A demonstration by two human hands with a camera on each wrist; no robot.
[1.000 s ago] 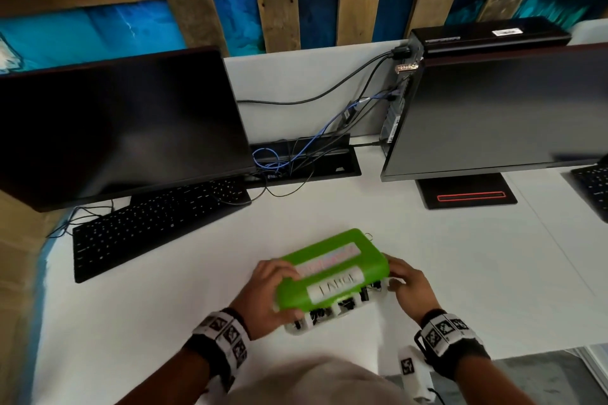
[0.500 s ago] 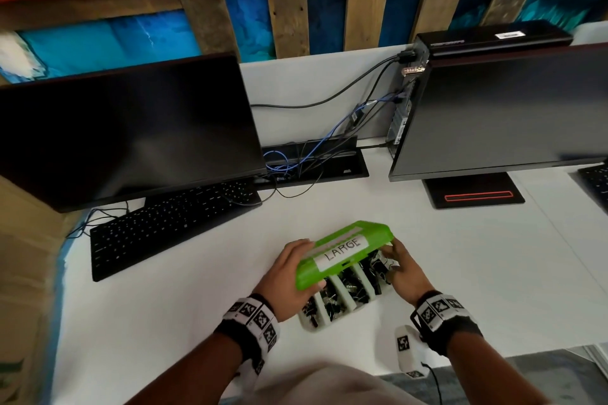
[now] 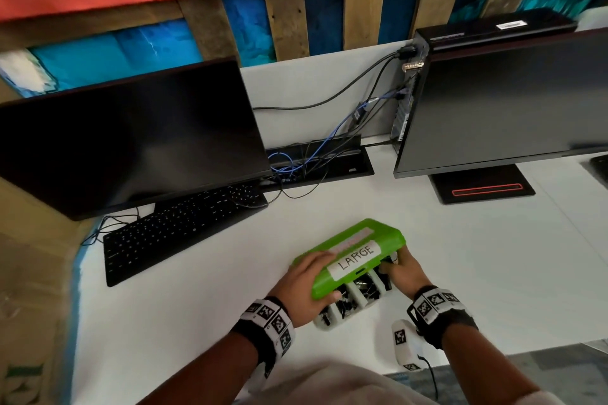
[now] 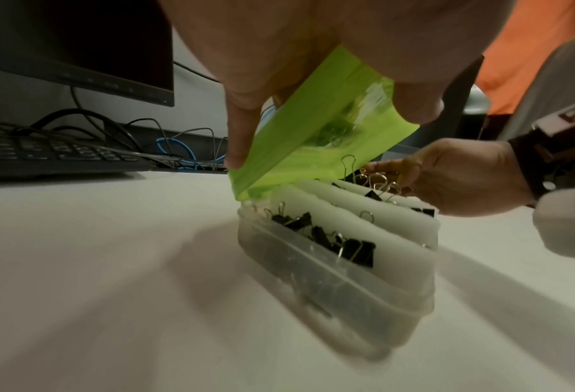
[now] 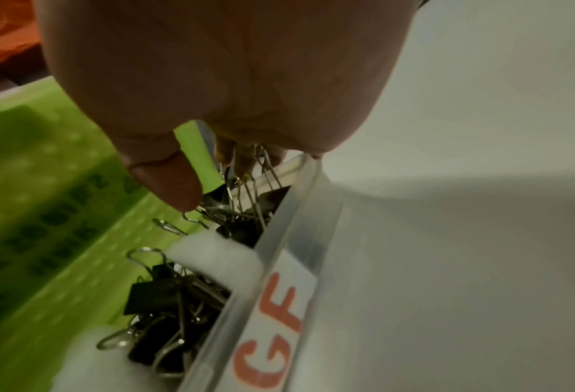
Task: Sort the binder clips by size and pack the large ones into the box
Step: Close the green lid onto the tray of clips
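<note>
A clear plastic box (image 3: 329, 322) with white dividers stands on the white desk, with black binder clips (image 3: 363, 286) in its compartments. My left hand (image 3: 302, 283) grips the left end of its green lid (image 3: 362, 240), labelled LARGE, and holds it tilted over the box. In the left wrist view the lid (image 4: 313, 138) slopes down to the box's far rim, above the clips (image 4: 356, 249). My right hand (image 3: 399, 271) reaches into the right end compartment. There its fingertips (image 5: 245, 159) touch the clips' wire handles; no pinch shows.
A black keyboard (image 3: 177, 227) and a dark monitor (image 3: 131, 141) are at the back left. A second monitor (image 3: 510, 102) on a stand (image 3: 480, 187) is at the back right, with a cable tray (image 3: 316, 164) between. A white tagged device (image 3: 406, 345) lies near the desk's front edge.
The lid lay almost flat on the box one second ago; my left hand has lifted its front edge so the compartments show. My right hand has stayed at the box's right end.
</note>
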